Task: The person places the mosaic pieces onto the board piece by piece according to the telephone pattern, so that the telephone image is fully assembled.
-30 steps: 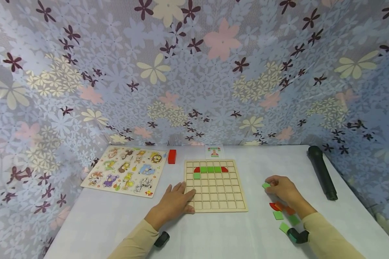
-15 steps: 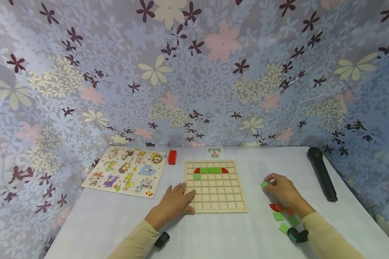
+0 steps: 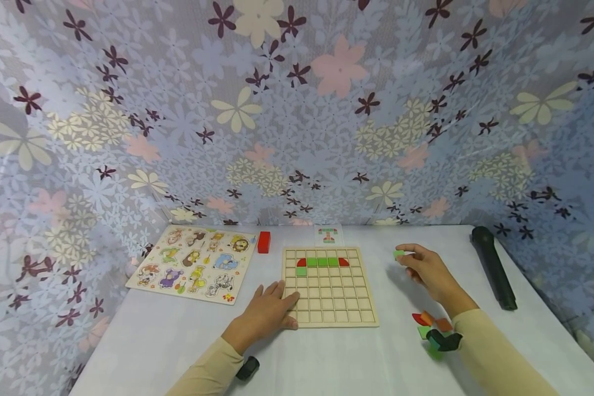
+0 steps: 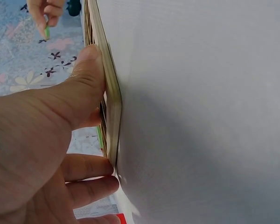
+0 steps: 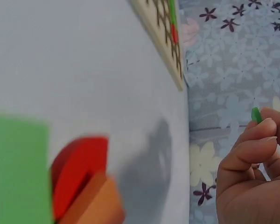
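Observation:
My left hand (image 3: 262,316) lies with straight fingers on the left edge of a wooden grid board (image 3: 335,302); in the left wrist view its thumb (image 4: 86,70) rests along the rim. Near the top of the grid sits a row of green tiles (image 3: 322,262) between two red rounded tiles (image 3: 344,262), with a light green tile (image 3: 301,271) under the left one. To the right of the board, raised over the table, my right hand (image 3: 430,275) pinches a green tile (image 5: 256,115) between thumb and fingertips.
Loose red (image 3: 418,319), orange (image 3: 444,324) and green tiles (image 3: 423,332) lie below the right wrist. A pattern card (image 3: 329,235) stands behind the board. An animal puzzle (image 3: 188,264) and red block (image 3: 264,242) are at left, a black microphone-shaped object (image 3: 494,269) at right.
My right hand has lifted and moved away from me, slightly left, carrying the green tile off from the loose tiles. The left hand stays on the board.

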Demonstrator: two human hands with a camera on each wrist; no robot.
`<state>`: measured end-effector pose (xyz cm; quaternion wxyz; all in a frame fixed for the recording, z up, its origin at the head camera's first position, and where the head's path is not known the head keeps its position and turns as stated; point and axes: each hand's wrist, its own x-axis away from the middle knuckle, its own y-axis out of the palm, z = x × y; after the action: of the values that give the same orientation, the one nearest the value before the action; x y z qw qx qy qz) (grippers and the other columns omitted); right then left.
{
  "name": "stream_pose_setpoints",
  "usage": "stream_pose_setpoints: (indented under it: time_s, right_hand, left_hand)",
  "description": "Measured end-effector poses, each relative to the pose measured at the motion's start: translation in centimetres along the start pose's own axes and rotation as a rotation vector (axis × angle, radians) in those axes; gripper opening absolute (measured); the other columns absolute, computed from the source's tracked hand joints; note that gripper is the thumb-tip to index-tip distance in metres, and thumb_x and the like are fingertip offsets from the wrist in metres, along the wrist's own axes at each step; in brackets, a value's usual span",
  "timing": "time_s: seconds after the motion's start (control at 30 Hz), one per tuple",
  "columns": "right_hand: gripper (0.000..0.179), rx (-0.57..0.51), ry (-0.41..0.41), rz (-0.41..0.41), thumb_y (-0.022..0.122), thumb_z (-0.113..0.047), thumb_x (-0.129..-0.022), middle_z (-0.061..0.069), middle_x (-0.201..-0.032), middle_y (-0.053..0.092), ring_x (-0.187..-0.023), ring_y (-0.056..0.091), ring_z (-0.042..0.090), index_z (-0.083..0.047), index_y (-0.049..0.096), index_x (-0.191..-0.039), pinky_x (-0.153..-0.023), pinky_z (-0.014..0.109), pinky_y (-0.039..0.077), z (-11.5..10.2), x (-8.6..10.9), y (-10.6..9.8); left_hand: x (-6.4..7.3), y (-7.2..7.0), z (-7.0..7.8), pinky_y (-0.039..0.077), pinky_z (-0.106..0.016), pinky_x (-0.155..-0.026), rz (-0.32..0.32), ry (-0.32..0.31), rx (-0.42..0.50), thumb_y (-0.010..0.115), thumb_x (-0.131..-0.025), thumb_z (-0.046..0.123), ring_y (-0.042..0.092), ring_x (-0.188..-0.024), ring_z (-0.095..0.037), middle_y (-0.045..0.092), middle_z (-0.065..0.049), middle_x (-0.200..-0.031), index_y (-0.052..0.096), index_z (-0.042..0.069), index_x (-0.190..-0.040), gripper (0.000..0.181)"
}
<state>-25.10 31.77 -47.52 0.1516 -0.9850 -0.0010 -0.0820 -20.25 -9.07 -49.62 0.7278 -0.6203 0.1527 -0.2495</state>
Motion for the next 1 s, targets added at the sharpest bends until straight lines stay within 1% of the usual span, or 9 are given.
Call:
stream_pose_setpoints:
  time_s: [0.13,0.27,0.4,0.5,0.67,0.73,0.8,0.9,1.0]
  right_hand:
    - [0.061,-0.039,-0.043,-0.038,0.071,-0.030,-0.098,0.007,-0.094,0.063,-0.067,0.056,0.014,0.000,0.048,-0.146,-0.058,0.029,0.048,-0.5,-0.6,0.9]
    - [0.062,-0.046,-0.072,-0.076,0.072,-0.024,-0.097,0.007,-0.093,0.065,-0.070,0.057,0.016,0.003,0.047,-0.147,-0.059,0.030,0.048,-0.8,-1.1,2.2]
    - [0.058,-0.055,-0.056,-0.094,0.072,-0.018,-0.096,0.006,-0.093,0.068,-0.070,0.057,0.017,0.001,0.049,-0.145,-0.058,0.030,0.047,-1.0,-1.5,3.7]
    - [0.054,-0.055,-0.043,-0.112,0.072,-0.015,-0.095,0.005,-0.090,0.069,-0.069,0.058,0.016,0.001,0.049,-0.142,-0.059,0.029,0.047,-1.2,-1.7,4.7]
    - [0.045,-0.004,-0.026,-0.166,0.068,-0.012,-0.097,0.009,-0.086,0.068,-0.067,0.054,0.018,0.002,0.051,-0.135,-0.059,0.031,0.043,-1.3,-2.2,6.3]
    - [0.043,0.034,-0.024,-0.189,0.068,-0.011,-0.096,0.011,-0.082,0.067,-0.065,0.052,0.019,0.003,0.052,-0.134,-0.057,0.033,0.041,-1.3,-2.5,7.2]
    - [0.042,0.105,-0.045,-0.199,0.069,-0.010,-0.095,0.011,-0.083,0.067,-0.065,0.053,0.019,0.004,0.055,-0.132,-0.057,0.033,0.043,-1.3,-2.9,8.2]
    - [0.036,0.257,-0.080,-0.189,0.071,-0.009,-0.094,0.010,-0.087,0.066,-0.067,0.059,0.019,0.002,0.061,-0.126,-0.059,0.032,0.048,-1.4,-3.2,9.4]
    - [0.028,0.424,-0.129,-0.158,0.071,-0.009,-0.093,0.008,-0.091,0.066,-0.071,0.059,0.018,-0.002,0.067,-0.120,-0.062,0.032,0.049,-1.5,-3.3,10.2]
  left_hand:
    - [0.0,0.0,0.0,0.030,-0.065,-0.115,0.001,-0.007,0.012,0.070,-0.086,0.053,0.039,-0.145,-0.042,0.041,-0.027,-0.156,0.053,0.019,-0.149,0.073]
    - [0.1,-0.1,0.0,0.030,-0.065,-0.115,-0.002,-0.010,0.010,0.069,-0.087,0.053,0.038,-0.146,-0.042,0.040,-0.026,-0.157,0.053,0.020,-0.149,0.072]
    - [0.2,-0.1,0.1,0.030,-0.064,-0.116,-0.015,-0.012,0.018,0.070,-0.087,0.052,0.038,-0.146,-0.041,0.040,-0.026,-0.157,0.053,0.020,-0.149,0.072]
    - [0.2,-0.1,0.1,0.030,-0.064,-0.116,-0.023,-0.016,0.022,0.071,-0.087,0.052,0.038,-0.147,-0.041,0.040,-0.026,-0.157,0.053,0.020,-0.149,0.072]
    - [0.2,-0.2,0.2,0.031,-0.063,-0.116,-0.024,-0.018,0.009,0.070,-0.087,0.053,0.038,-0.146,-0.041,0.040,-0.026,-0.157,0.053,0.020,-0.149,0.072]
    - [0.2,-0.1,0.1,0.032,-0.063,-0.115,-0.015,-0.012,-0.002,0.070,-0.087,0.053,0.039,-0.145,-0.041,0.041,-0.026,-0.156,0.053,0.020,-0.149,0.072]
    - [0.2,-0.1,0.1,0.033,-0.063,-0.114,-0.009,-0.008,-0.006,0.070,-0.087,0.053,0.040,-0.145,-0.041,0.042,-0.026,-0.156,0.054,0.020,-0.149,0.072]
    - [0.1,-0.1,0.0,0.032,-0.063,-0.115,-0.006,-0.007,-0.005,0.069,-0.087,0.053,0.039,-0.145,-0.041,0.041,-0.026,-0.156,0.053,0.020,-0.149,0.072]
    - [0.1,-0.2,0.0,0.032,-0.063,-0.115,-0.011,-0.010,0.004,0.069,-0.088,0.053,0.039,-0.146,-0.041,0.040,-0.026,-0.157,0.053,0.020,-0.150,0.072]
